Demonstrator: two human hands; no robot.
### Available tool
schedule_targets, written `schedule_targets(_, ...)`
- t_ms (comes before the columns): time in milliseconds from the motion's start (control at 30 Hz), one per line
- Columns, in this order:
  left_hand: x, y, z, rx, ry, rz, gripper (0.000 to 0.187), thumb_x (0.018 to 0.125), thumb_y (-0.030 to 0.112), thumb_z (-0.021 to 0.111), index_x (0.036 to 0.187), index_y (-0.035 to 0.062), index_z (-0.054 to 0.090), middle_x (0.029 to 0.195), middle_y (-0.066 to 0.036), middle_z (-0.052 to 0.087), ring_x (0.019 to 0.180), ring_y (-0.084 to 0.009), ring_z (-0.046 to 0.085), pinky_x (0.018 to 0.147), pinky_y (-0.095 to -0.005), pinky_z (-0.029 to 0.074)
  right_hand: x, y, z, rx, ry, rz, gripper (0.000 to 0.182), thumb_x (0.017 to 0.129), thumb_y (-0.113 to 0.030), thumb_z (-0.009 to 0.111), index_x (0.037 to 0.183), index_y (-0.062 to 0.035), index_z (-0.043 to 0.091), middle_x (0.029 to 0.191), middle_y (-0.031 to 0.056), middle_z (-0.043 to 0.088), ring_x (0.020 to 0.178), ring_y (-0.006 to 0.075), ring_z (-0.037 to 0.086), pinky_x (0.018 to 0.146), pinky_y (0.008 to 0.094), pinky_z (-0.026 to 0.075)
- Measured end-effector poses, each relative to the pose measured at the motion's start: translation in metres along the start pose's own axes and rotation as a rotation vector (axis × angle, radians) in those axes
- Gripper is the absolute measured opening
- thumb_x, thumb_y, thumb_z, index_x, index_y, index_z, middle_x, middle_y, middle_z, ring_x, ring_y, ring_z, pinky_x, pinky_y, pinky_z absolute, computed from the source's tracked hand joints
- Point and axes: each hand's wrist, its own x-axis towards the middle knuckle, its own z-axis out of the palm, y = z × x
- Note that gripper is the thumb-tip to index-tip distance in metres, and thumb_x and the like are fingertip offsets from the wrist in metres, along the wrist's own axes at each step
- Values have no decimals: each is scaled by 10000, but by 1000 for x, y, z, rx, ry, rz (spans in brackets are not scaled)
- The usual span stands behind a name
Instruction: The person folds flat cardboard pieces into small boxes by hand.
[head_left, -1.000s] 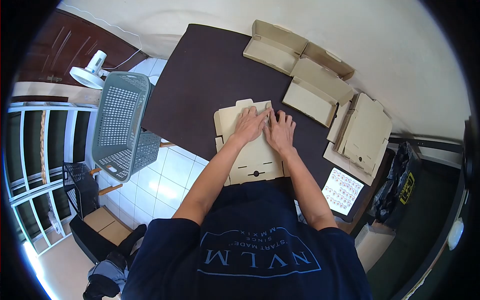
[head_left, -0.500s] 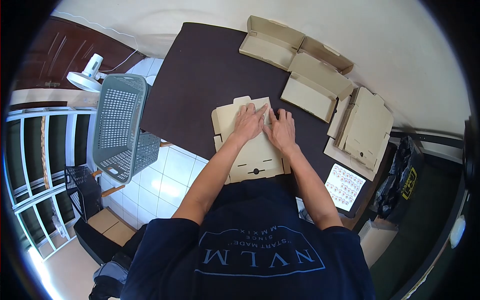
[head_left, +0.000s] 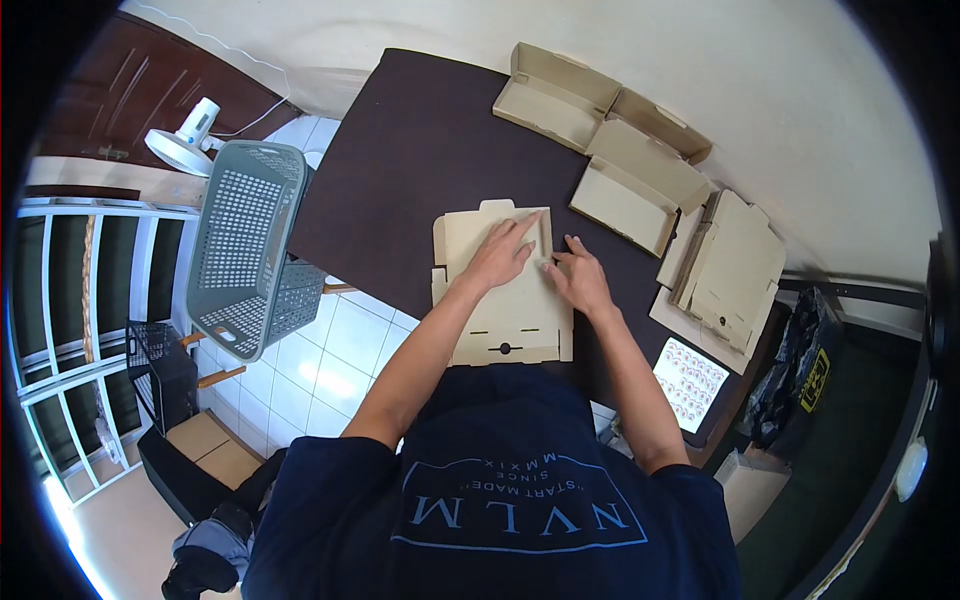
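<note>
One flat cardboard box blank [head_left: 500,290] lies on the near part of the dark table [head_left: 400,170], right in front of the person. The left hand [head_left: 497,258] rests palm-down on the blank's far half, fingers spread flat and pressing — it grips nothing. The right hand [head_left: 580,280] sits at the blank's right edge, its fingertips curled onto that edge; I cannot tell whether they pinch the card or only press it.

At the far right of the table stand two folded cardboard boxes, both with lids open — the farther box [head_left: 555,95] near the wall, the nearer box [head_left: 635,185] just right of it and closer to the hands. One stack of unfolded blanks [head_left: 725,270] lies at the right end of the table. One sticker sheet [head_left: 688,382] rests at the near right corner.

Left of the table, one grey plastic basket [head_left: 240,245] sits tilted, and one white fan [head_left: 183,143] lies beyond it on the floor.
</note>
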Motion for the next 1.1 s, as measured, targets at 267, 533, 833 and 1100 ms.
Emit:
schedule_targets(267, -71, -56, -56, 93, 576, -465, 367, 904, 197, 675, 1233, 36, 652, 1067, -135, 637, 1044, -342, 551, 943, -453, 449, 11, -62, -4, 156, 344, -64, 167, 868, -63, 649, 995, 42, 682, 1134, 226, 672, 1131, 407, 613, 988, 437, 499)
schedule_targets(533, -61, -59, -40, 47, 335, -395, 438, 951, 262, 612, 1317, 20, 610, 1097, -146, 640, 1080, -343, 551, 925, -493, 450, 21, -83, 69, -166, -36, -226, 506, 867, -103, 635, 1352, 21, 566, 1490, 218, 470, 1444, 431, 348, 1187, 586, 259)
schedule_targets(833, -50, -58, -44, 231, 133, -393, 601, 1008, 384, 526, 1494, 41, 443, 1161, -125, 544, 1056, -313, 481, 879, -482, 379, 22, -76, 60, -205, -179, -230, 585, 873, -119, 630, 1432, 6, 513, 1578, 189, 384, 1479, 420, 301, 1203, 568, 255)
schedule_targets(1100, -48, -54, -47, 233, 158, -446, 577, 992, 423, 566, 1443, 65, 529, 1133, -108, 553, 1057, -306, 465, 887, -474, 357, 24, -73, 63, -253, -208, -240, 618, 875, -141, 653, 1455, -8, 485, 1589, 189, 368, 1486, 427, 283, 1200, 570, 261)
